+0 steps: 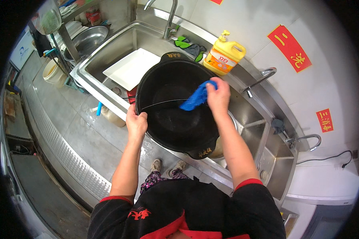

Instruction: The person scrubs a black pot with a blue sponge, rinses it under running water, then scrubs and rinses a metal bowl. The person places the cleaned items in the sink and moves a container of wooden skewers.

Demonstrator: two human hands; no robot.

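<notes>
A large black two-handled pot (179, 125) is held over the stainless steel sink, its open mouth turned up towards me. A thin curved line, perhaps the edge of a divider, crosses its inside. My left hand (137, 122) grips the rim at the left, thumb on top. In my right hand (219, 95) a crumpled blue cloth (199, 95) is pinched, hanging over the right part of the pot's interior. The cloth is a little blurred. Beneath the pot, a round metal basin (235, 121) shows only in part.
A white rectangular tray (134, 68) leans in the left sink basin (91, 67). A yellow detergent jug (225, 55) and green-grey gloves (191, 47) rest on the back ledge. Curved faucets (260, 79) project from behind. A white bucket (54, 71) stands on the floor at left.
</notes>
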